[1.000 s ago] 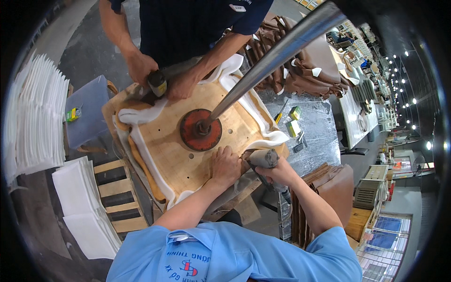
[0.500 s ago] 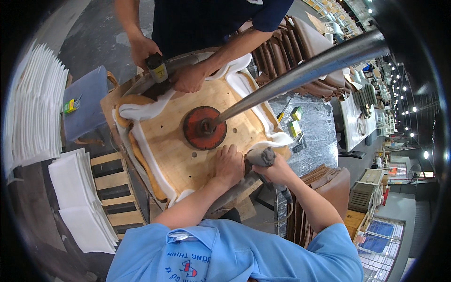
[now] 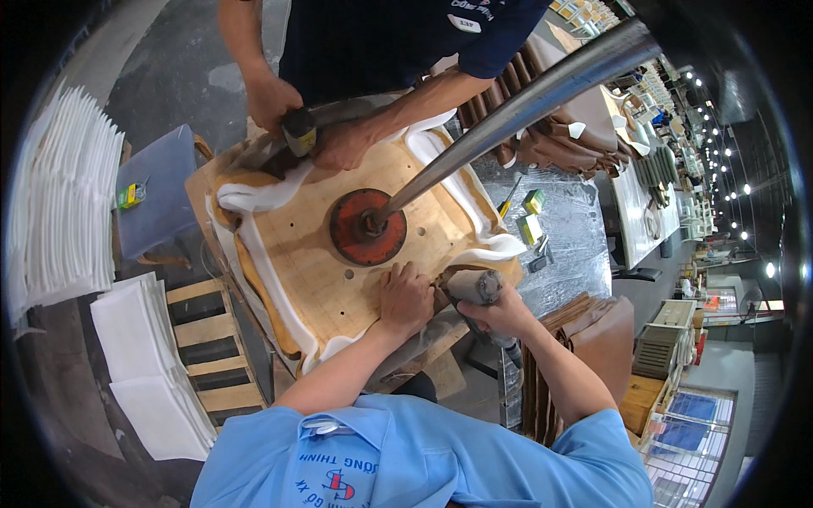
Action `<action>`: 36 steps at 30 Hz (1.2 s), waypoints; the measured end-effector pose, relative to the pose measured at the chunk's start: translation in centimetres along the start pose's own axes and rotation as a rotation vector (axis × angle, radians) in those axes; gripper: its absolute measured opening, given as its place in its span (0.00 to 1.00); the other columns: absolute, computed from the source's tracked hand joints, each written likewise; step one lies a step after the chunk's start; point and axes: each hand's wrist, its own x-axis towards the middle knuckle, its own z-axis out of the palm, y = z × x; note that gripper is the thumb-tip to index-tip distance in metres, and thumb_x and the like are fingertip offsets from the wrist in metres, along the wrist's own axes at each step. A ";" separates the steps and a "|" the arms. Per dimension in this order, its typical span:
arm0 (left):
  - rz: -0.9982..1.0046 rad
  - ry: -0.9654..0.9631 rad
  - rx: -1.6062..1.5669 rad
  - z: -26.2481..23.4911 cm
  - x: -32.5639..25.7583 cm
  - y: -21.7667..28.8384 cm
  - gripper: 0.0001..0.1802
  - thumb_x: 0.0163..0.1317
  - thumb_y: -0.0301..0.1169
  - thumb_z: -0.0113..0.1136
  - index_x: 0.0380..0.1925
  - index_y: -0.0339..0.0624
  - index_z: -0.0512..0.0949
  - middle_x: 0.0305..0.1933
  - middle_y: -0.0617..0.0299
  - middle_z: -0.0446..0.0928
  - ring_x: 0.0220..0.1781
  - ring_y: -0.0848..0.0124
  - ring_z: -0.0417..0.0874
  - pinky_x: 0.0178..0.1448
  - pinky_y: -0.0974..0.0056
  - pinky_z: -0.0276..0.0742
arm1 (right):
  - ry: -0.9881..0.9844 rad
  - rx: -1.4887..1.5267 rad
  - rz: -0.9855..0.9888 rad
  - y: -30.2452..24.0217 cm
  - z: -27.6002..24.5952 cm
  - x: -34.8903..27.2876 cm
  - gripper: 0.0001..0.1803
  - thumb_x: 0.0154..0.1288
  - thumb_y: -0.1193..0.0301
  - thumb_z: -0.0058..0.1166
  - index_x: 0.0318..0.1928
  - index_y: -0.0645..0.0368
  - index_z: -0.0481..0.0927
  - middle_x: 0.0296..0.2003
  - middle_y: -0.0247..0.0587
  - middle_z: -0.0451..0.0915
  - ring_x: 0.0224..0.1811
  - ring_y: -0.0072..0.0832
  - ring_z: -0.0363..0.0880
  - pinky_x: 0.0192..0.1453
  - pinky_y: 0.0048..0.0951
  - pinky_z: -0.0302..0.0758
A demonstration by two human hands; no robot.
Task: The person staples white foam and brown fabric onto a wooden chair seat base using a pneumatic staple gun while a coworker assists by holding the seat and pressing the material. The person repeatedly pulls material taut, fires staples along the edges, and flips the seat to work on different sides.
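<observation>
One tool (image 3: 474, 285), probably hefty, best held round its body, fills the curled right grip (image 3: 505, 311) at the stiff-looking board (image 3: 296, 267)'s near edge; whether the left grip (image 3: 407, 298), lying there, pinches anything, I cannot tell.

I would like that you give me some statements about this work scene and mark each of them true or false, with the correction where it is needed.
1. The metal pole meets a red disc on the wooden panel. True.
2. The left hand grips the metal pole. False: it rests at the near edge of the wooden panel.
3. The right hand holds a grey tool. True.
4. The red disc is square. False: it is round.
5. A co-worker's hand holds a dark tool. True.
6. The tall stack of white sheets stands right of the wooden panel. False: it stands to the left.
</observation>
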 end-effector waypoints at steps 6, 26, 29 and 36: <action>0.017 0.067 -0.026 0.8 -0.2 -0.4 0.09 0.65 0.36 0.70 0.35 0.42 0.87 0.51 0.53 0.79 0.61 0.50 0.76 0.64 0.43 0.69 | -0.036 -0.062 0.004 -0.6 0.3 0.6 0.22 0.71 0.66 0.76 0.60 0.61 0.86 0.34 0.36 0.88 0.25 0.21 0.82 0.31 0.30 0.81; 0.009 0.015 -0.021 -1.1 -1.4 -0.9 0.10 0.67 0.38 0.70 0.38 0.44 0.88 0.50 0.54 0.79 0.60 0.50 0.76 0.66 0.43 0.69 | 0.018 -0.071 0.073 -2.1 0.9 -0.7 0.22 0.72 0.65 0.76 0.59 0.61 0.86 0.33 0.35 0.87 0.25 0.23 0.81 0.31 0.32 0.80; 0.010 0.032 -0.043 -0.9 -1.4 -0.5 0.09 0.66 0.36 0.69 0.38 0.44 0.87 0.49 0.55 0.79 0.59 0.51 0.76 0.65 0.45 0.68 | 0.001 -0.038 0.061 -0.8 1.3 -0.4 0.22 0.71 0.65 0.76 0.59 0.62 0.86 0.32 0.35 0.87 0.24 0.23 0.81 0.31 0.31 0.80; 0.016 0.079 -0.090 -0.8 -1.4 -0.5 0.05 0.65 0.33 0.68 0.35 0.45 0.85 0.47 0.54 0.77 0.56 0.50 0.75 0.62 0.43 0.66 | -0.032 -0.046 0.065 -1.6 2.0 0.2 0.23 0.70 0.64 0.76 0.60 0.61 0.87 0.30 0.33 0.86 0.24 0.23 0.81 0.31 0.31 0.80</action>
